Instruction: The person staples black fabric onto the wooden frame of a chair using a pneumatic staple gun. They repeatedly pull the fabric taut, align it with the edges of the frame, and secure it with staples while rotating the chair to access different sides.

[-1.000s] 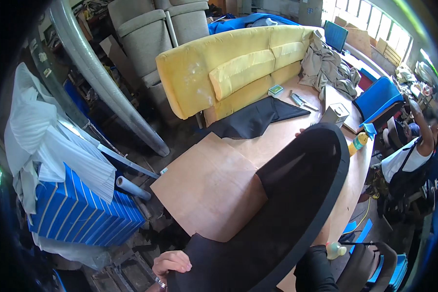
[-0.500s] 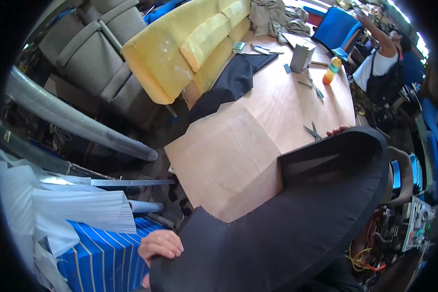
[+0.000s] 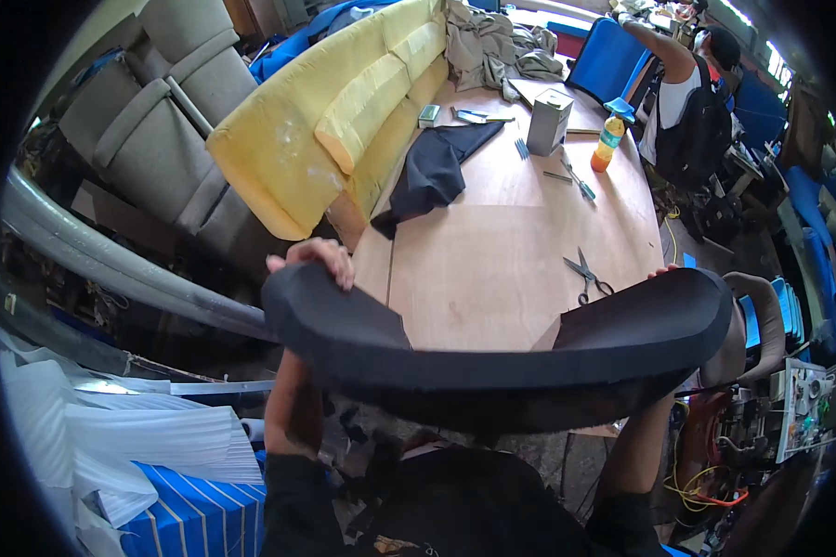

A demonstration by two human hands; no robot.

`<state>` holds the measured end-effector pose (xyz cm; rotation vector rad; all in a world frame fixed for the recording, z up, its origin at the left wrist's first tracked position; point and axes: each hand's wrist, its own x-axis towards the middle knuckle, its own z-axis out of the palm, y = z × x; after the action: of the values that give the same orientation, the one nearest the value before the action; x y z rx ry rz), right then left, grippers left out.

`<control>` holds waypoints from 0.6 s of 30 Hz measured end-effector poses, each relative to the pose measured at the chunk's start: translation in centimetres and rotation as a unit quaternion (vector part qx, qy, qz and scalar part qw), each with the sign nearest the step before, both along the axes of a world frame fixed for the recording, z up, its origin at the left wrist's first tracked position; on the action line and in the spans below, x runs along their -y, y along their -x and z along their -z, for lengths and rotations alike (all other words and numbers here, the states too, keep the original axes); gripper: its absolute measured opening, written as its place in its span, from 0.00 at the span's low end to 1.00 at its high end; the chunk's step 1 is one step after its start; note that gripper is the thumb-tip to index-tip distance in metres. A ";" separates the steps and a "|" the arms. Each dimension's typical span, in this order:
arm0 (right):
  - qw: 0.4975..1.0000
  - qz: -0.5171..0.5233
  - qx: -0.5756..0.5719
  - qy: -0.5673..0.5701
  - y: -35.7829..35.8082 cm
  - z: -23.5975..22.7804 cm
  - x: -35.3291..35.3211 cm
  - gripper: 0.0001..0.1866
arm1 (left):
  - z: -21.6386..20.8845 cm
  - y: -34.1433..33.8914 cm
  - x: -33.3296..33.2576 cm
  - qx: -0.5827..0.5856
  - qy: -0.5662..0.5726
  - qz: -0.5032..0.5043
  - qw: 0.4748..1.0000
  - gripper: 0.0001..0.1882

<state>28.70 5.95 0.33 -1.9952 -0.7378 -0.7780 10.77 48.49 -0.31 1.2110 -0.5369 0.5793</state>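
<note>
we hold the black piece [image 3: 497, 371] up in front of us, by the near side of the table [image 3: 492, 251]. our left hand [image 3: 322, 259] grips its left end, and our right hand [image 3: 663, 271], mostly hidden, has its fingertips curled over the right end. open scissors [image 3: 588, 276] lie on the table near our right hand.

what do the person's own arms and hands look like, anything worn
Black sleeves cover the upper part of each arm, leaving the forearms bare. Neither the left hand nor the mostly hidden right hand shows a glove; the wrists are hidden.
</note>
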 end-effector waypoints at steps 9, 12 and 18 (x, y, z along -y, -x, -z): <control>0.995 0.079 0.064 -0.005 -2.5 -2.6 -2.6 0.21 | 6.6 -14.8 -7.4 -0.228 -0.082 -0.280 0.929 0.18; 0.987 0.117 0.110 -0.005 -1.0 -4.1 -4.0 0.21 | 15.8 -20.2 -15.1 -0.336 -0.211 -0.394 0.829 0.25; 0.914 0.248 0.296 0.123 13.6 -7.1 -4.4 0.21 | 22.7 -28.0 -15.9 -0.568 -0.314 -0.386 0.656 0.47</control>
<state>15.09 10.39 7.41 -2.2211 -0.6879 -1.7169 38.79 64.36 -22.99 2.1825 1.0212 0.1844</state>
